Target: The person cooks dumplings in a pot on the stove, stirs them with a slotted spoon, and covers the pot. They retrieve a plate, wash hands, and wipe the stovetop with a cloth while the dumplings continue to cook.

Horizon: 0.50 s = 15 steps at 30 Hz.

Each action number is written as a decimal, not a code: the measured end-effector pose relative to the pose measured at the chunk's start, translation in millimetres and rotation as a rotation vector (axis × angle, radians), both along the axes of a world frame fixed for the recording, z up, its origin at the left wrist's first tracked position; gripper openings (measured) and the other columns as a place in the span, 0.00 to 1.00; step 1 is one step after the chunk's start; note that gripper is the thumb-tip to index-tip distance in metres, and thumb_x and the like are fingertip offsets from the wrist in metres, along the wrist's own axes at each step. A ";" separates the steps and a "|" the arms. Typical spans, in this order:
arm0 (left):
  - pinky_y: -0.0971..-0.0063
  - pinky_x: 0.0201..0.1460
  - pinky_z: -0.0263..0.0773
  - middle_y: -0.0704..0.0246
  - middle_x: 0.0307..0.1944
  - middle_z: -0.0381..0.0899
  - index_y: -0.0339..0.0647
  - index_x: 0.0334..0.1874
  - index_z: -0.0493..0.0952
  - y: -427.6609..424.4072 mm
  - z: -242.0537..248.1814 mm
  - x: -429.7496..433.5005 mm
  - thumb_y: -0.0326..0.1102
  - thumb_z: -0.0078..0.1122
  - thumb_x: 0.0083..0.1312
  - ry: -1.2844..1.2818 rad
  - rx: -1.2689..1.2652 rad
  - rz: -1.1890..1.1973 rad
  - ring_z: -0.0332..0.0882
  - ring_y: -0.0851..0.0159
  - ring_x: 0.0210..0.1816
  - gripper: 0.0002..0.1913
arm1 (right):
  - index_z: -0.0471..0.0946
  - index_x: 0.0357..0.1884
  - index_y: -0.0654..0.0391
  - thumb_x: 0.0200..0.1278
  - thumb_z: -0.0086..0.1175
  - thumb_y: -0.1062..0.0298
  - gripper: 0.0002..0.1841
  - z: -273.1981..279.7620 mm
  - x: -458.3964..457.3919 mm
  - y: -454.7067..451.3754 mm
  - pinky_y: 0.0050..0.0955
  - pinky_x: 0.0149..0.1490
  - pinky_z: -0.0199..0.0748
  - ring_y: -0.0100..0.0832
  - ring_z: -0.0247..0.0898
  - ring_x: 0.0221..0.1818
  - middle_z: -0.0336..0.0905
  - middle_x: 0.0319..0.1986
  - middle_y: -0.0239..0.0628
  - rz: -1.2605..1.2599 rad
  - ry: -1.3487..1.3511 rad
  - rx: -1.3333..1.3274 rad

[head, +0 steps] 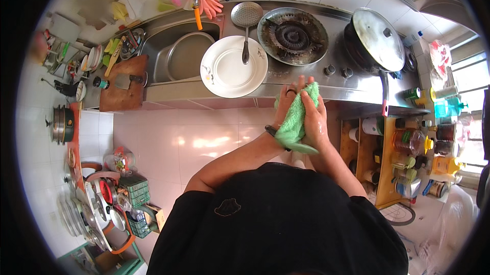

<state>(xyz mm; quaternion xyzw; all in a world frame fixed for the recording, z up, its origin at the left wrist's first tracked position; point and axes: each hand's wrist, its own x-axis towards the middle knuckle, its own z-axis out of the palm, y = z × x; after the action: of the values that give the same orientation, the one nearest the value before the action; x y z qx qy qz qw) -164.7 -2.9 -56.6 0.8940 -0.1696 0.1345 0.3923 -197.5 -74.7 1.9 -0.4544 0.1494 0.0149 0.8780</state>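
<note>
A green terry cloth [293, 123] is pressed between my two palms, just in front of the counter's edge. My left hand [285, 104] lies along its left side, with a dark ring on a finger and a black band at the wrist. Against the cloth's right side rests my right hand [314, 116], which looks wet. To the left of the hands, a white plate [224, 77] with a floral rim stands on the counter. The dark handle of a metal skimmer [247, 13] reaches over this plate.
Behind the hands is a gas burner [294, 36]; a lidded wok [377, 41] stands right, its handle projecting past the counter. Left are a sink [157, 70] and a cutting board [126, 97] bearing a cleaver [123, 81]. Bottles crowd a wooden shelf [384, 160] at right.
</note>
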 end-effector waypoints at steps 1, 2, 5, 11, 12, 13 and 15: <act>0.50 0.49 0.69 0.47 0.42 0.75 0.31 0.67 0.54 -4.1 -8.5 -1.3 0.41 0.48 0.66 0.210 -0.108 -0.016 0.78 0.44 0.43 0.31 | 0.65 0.61 0.60 0.70 0.51 0.61 0.22 -3.4 1.8 -1.3 0.26 0.55 0.68 0.27 0.70 0.50 0.73 0.51 0.33 0.024 0.046 -0.004; 0.52 0.41 0.73 0.49 0.36 0.77 0.32 0.65 0.55 -8.0 -12.5 -3.5 0.42 0.49 0.66 0.337 -0.182 -0.014 0.79 0.45 0.38 0.30 | 0.67 0.59 0.59 0.70 0.49 0.59 0.20 -6.2 0.7 -7.2 0.26 0.52 0.69 0.27 0.71 0.48 0.74 0.48 0.33 0.079 0.078 0.011; 0.53 0.34 0.76 0.50 0.30 0.78 0.34 0.62 0.56 -22.4 -0.5 -17.8 0.41 0.52 0.66 0.218 -0.090 -0.051 0.81 0.44 0.33 0.28 | 0.71 0.52 0.59 0.72 0.45 0.54 0.19 -12.6 5.8 -44.0 0.26 0.46 0.70 0.27 0.72 0.41 0.76 0.41 0.32 0.140 0.068 -0.017; 0.63 0.75 0.36 0.54 0.76 0.39 0.39 0.71 0.60 -76.6 59.9 -46.7 0.20 0.49 0.64 0.143 -0.176 -0.343 0.32 0.55 0.77 0.30 | 0.68 0.60 0.59 0.72 0.41 0.43 0.29 -11.8 -4.4 -145.9 0.28 0.56 0.69 0.31 0.71 0.50 0.74 0.51 0.37 0.215 -0.111 0.010; 0.63 0.75 0.37 0.58 0.77 0.35 0.39 0.73 0.54 -76.4 65.5 -48.0 0.21 0.48 0.64 0.143 -0.420 -0.358 0.31 0.56 0.78 0.33 | 0.66 0.62 0.59 0.71 0.41 0.43 0.30 -3.3 -4.0 -165.6 0.30 0.58 0.67 0.32 0.71 0.52 0.73 0.53 0.38 0.346 -0.189 0.129; 0.62 0.75 0.40 0.61 0.78 0.32 0.41 0.75 0.47 -83.1 67.2 -51.0 0.25 0.46 0.66 0.242 -0.900 -0.379 0.35 0.56 0.77 0.35 | 0.65 0.64 0.59 0.71 0.42 0.42 0.32 5.7 -1.2 -178.5 0.33 0.61 0.66 0.33 0.70 0.54 0.72 0.55 0.39 0.544 -0.314 0.357; 0.65 0.74 0.44 0.67 0.77 0.39 0.49 0.77 0.41 -82.3 67.0 -55.0 0.43 0.45 0.73 0.509 -1.231 -0.117 0.48 0.60 0.74 0.35 | 0.62 0.67 0.59 0.69 0.44 0.41 0.35 20.3 -0.1 -182.0 0.38 0.65 0.62 0.35 0.67 0.59 0.69 0.59 0.41 0.574 0.007 0.487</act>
<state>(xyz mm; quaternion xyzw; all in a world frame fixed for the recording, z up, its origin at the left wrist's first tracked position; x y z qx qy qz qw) -219.7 -85.2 10.4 0.5000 -0.0122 -0.0301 0.8654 -197.6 -256.7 22.2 -0.2558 0.0111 0.2969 0.9200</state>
